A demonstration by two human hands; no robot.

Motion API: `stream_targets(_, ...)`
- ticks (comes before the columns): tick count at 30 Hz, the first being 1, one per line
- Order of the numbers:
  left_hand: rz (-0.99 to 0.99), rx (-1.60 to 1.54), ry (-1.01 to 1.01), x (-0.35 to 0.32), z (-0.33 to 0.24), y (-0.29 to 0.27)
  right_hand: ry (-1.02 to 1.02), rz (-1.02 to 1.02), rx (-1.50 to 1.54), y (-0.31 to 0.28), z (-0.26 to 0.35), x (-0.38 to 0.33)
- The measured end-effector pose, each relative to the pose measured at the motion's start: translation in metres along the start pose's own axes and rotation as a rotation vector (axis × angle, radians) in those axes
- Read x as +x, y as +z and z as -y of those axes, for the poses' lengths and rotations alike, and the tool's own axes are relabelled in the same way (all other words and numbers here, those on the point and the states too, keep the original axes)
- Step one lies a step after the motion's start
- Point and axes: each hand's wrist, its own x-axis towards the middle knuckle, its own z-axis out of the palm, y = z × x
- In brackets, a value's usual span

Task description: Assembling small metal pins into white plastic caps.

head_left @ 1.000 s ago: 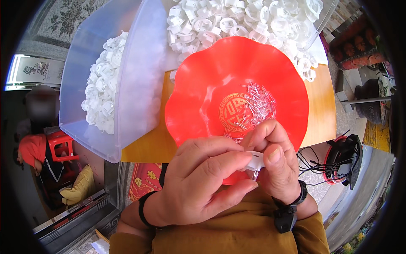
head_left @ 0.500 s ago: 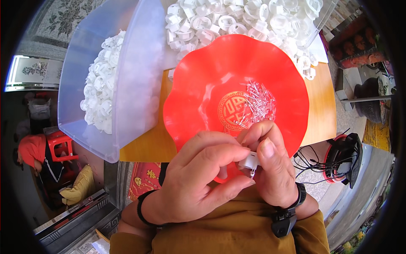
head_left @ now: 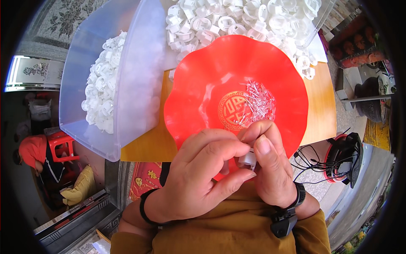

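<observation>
Left hand (head_left: pixel 198 178) and right hand (head_left: pixel 270 169) still pinching small white plastic holder (head_left: pixel 247 160), slightly lower over scalloped red plastic plate (head_left: pixel 203 84), clear diodes (head_left: pixel 256 103) unmoved

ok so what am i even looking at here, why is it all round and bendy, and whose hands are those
There is no machine here. A person wears a wide fisheye camera on the head, looking down, so straight edges bend near the rim. The two hands are that person's own. The left hand and the right hand meet over a small white part, pinched between their fingertips. On the wooden table stands a red wavy dish holding a heap of thin clear pieces with wire legs. Behind it lies a pile of white plastic rings, and at the left a clear tub holds more.
</observation>
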Motion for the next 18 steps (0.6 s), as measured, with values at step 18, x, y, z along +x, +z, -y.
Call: stream_targets(18,0.018,-0.003,-0.021,0.007,-0.003,-0.004,0.102,-0.181,-0.085,0.004,0.007,0.012)
